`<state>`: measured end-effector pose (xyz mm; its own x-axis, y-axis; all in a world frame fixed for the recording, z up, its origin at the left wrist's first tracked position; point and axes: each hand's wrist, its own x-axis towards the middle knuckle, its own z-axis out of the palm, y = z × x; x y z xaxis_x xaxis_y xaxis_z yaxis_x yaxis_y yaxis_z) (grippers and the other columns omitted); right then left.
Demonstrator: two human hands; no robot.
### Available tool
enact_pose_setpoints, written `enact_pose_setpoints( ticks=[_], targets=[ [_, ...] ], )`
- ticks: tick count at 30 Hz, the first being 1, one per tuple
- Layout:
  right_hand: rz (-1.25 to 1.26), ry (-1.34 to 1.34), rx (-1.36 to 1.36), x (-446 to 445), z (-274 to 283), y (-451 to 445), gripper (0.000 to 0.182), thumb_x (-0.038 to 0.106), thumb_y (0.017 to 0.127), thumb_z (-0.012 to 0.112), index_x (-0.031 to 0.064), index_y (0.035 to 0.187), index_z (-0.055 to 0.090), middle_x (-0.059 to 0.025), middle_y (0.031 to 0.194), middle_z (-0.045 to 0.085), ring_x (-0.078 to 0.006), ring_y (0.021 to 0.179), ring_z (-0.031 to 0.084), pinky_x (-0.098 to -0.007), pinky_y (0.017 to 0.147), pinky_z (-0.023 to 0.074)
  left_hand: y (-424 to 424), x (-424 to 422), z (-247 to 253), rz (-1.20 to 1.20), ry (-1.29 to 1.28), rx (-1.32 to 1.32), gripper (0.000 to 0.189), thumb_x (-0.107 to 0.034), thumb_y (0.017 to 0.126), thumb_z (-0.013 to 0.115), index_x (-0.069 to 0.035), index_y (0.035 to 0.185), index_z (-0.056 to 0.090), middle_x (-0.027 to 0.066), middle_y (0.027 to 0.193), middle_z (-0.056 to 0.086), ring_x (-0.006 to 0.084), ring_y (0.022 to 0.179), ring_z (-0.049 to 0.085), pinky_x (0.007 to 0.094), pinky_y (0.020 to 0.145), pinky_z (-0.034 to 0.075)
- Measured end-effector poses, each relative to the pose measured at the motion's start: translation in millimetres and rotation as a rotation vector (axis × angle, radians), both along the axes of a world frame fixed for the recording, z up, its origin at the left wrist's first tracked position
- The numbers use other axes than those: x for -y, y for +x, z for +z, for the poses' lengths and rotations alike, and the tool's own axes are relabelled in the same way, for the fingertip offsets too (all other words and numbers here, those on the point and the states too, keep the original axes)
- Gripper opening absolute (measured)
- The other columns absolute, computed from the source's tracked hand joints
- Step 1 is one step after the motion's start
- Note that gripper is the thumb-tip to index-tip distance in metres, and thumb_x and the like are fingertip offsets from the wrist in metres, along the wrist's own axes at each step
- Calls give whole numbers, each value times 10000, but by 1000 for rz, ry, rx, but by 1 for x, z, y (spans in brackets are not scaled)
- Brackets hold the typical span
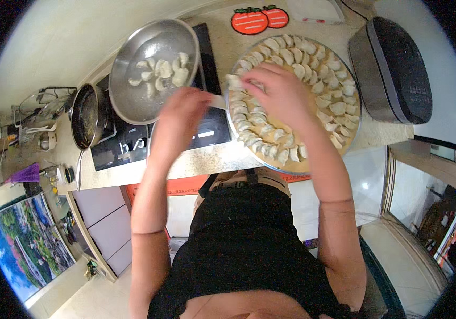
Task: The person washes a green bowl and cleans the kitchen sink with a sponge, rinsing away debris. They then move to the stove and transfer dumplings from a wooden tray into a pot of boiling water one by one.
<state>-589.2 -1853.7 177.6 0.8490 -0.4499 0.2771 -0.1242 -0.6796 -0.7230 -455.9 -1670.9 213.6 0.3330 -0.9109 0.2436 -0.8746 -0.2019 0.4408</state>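
My left hand [182,109] is over the front right rim of a steel wok [132,99], fingers pinched on a blurred pale piece that looks like a dumpling [217,101]. Several white dumplings [164,69] lie in the wok's bottom. To the right, a large round tray [312,131] carries rings of uncooked dumplings [288,56]. My right hand [274,89] reaches over the tray's left part. Its thumb and fingers close on another blurred dumpling [234,81] at the left rim. The palm hides some dumplings beneath.
A black glass cooktop [212,131] with knobs sits under the wok. Left of it stands a dark frying pan [86,115], its handle past the counter's front edge. A black appliance [395,71] stands right of the tray. Behind are a tomato-shaped mat [252,22] and a clear container [315,11].
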Motion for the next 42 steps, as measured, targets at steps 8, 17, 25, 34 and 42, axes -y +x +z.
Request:
enact_pose_setpoints(
  ticks=[8, 17, 25, 34, 42],
  targets=[
    [275, -456, -40, -71, -11, 154, 104, 148, 728, 584, 116, 746, 681, -90, 784, 654, -288, 818, 643, -425, 704, 507, 118, -80, -10, 422, 253, 214, 137, -60, 868, 545, -47, 980, 624, 134, 962, 606, 338, 877, 608, 367, 743, 493],
    [-252, -125, -165, 10, -79, -103, 185, 126, 803, 618, 73, 972, 668, -108, 932, 645, -305, 905, 600, -387, 803, 483, -52, 53, -46, -267, 206, -427, 189, -106, 839, 622, -48, 1019, 635, 130, 994, 615, 292, 873, 618, 342, 751, 506],
    [-362, -342, -331, 55, -118, -193, 166, 131, 749, 669, 91, 909, 650, -36, 939, 613, -237, 958, 566, -380, 846, 455, -143, 126, -157, -581, 229, -243, 186, -136, 813, 612, -74, 987, 618, 118, 970, 604, 325, 898, 596, 406, 775, 490],
    [-339, -380, -325, 57, -112, -164, 117, 201, 769, 679, 103, 832, 666, -35, 822, 624, -237, 778, 613, -360, 719, 486, -126, 107, -160, -501, 206, -102, 141, -115, 788, 557, -75, 909, 618, 106, 924, 614, 312, 893, 596, 409, 777, 490],
    [97, 55, 157, -8, -10, 15, 130, 216, 828, 618, 94, 854, 655, -69, 858, 623, -283, 820, 613, -385, 698, 497, 21, -38, 0, 185, 123, -102, 119, -105, 805, 649, -72, 919, 652, 95, 912, 641, 274, 850, 623, 360, 719, 495]
  ],
)
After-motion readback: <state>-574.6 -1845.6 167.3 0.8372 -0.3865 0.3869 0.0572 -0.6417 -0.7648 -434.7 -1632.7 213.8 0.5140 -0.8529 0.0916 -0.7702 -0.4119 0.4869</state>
